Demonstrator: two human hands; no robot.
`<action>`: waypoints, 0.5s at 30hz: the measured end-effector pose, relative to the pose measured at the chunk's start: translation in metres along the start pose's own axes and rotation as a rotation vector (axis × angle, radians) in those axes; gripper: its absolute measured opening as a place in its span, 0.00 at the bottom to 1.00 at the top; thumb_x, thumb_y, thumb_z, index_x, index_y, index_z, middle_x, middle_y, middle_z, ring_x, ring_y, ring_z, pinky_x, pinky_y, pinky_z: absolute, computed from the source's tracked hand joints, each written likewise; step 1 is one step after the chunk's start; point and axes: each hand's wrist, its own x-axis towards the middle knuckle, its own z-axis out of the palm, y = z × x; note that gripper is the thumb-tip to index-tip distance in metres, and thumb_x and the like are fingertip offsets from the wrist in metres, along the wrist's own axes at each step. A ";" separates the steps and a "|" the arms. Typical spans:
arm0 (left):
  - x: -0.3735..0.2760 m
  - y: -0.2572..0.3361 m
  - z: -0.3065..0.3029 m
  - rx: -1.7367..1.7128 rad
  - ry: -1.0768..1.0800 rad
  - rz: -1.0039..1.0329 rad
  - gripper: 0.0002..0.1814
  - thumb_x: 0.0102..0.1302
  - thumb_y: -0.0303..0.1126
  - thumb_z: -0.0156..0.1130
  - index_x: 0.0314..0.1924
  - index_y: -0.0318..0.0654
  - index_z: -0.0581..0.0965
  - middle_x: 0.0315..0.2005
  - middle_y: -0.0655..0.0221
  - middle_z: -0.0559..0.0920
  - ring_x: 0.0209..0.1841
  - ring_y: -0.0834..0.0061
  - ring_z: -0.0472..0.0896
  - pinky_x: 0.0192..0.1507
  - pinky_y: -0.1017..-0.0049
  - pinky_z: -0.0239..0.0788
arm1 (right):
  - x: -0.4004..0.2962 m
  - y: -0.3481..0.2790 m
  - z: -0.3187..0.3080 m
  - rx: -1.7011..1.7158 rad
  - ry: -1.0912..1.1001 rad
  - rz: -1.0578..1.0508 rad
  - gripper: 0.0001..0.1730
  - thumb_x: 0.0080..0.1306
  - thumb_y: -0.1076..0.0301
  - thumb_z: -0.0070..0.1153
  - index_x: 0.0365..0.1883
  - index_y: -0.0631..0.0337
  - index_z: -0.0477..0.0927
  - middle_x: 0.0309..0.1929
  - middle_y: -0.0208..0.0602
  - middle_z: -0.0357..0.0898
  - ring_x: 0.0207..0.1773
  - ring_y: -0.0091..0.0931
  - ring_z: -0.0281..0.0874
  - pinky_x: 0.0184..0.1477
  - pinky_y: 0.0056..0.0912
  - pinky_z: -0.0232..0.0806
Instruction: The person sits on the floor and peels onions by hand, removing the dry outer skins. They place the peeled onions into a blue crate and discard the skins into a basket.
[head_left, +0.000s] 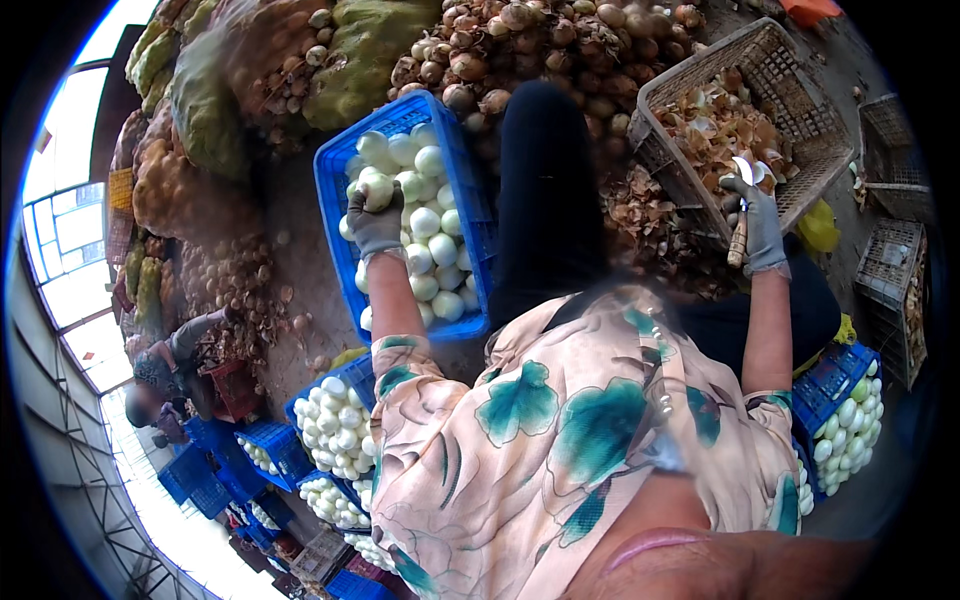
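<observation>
My left hand (377, 223), in a grey glove, holds a peeled onion (377, 190) over a blue plastic crate (328, 225) that contains many peeled white onions (425, 223). On the right, my gloved right hand (759, 221) grips a knife by its wooden handle (739, 238). White pieces, perhaps onion layers (762, 172), show by its blade (744, 171). Both are over the near side of a dirty plastic crate (817, 184) holding dry onion skins (720, 131).
Unpeeled onions (517, 45) lie heaped ahead, beside full mesh sacks (217, 97). Loose skins (637, 206) cover the ground between my legs. Blue crates of peeled onions (334, 427) stand at lower left and right (847, 427). Another person (169, 364) is at the far left.
</observation>
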 end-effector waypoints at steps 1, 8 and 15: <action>0.005 0.009 -0.004 -0.014 0.051 0.025 0.30 0.65 0.44 0.60 0.63 0.34 0.74 0.62 0.49 0.77 0.66 0.42 0.72 0.67 0.36 0.65 | 0.002 0.000 -0.004 -0.013 0.026 0.006 0.18 0.75 0.57 0.60 0.50 0.64 0.85 0.26 0.23 0.76 0.21 0.11 0.70 0.23 0.12 0.65; 0.011 0.059 0.000 0.548 0.252 0.299 0.28 0.77 0.45 0.49 0.66 0.31 0.71 0.61 0.49 0.77 0.57 0.53 0.80 0.61 0.56 0.76 | 0.020 0.007 -0.003 0.112 -0.014 0.046 0.15 0.74 0.59 0.59 0.45 0.64 0.83 0.26 0.28 0.78 0.20 0.15 0.72 0.21 0.15 0.65; -0.005 -0.097 0.117 0.748 -0.272 0.353 0.18 0.73 0.27 0.61 0.59 0.25 0.77 0.46 0.56 0.86 0.38 0.65 0.88 0.37 0.70 0.84 | -0.005 -0.045 -0.004 0.758 -0.154 -0.170 0.25 0.80 0.57 0.53 0.58 0.76 0.79 0.29 0.30 0.82 0.23 0.14 0.76 0.24 0.14 0.72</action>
